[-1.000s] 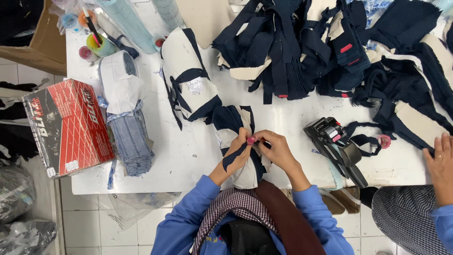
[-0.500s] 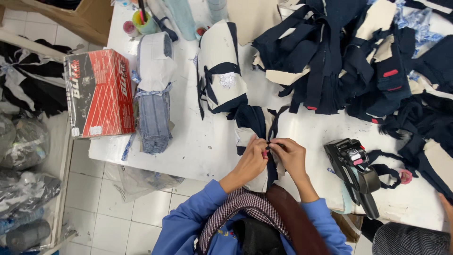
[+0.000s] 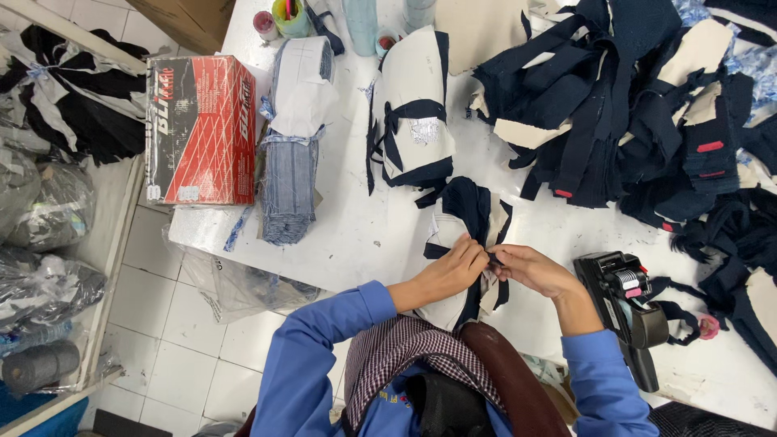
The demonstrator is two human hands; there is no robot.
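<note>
Navy strip [image 3: 489, 260] pinched between left hand [image 3: 453, 271] and right hand [image 3: 530, 271] over a cream bundle [image 3: 461, 235] on the worktop [image 3: 356, 235].

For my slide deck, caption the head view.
Both hands work a navy strip on a cream fabric bundle at a white table.

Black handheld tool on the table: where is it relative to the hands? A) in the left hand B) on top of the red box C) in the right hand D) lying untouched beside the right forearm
D: the black handheld tool lies on the white table, while the left hand and right hand both pinch the dark strap.
</note>
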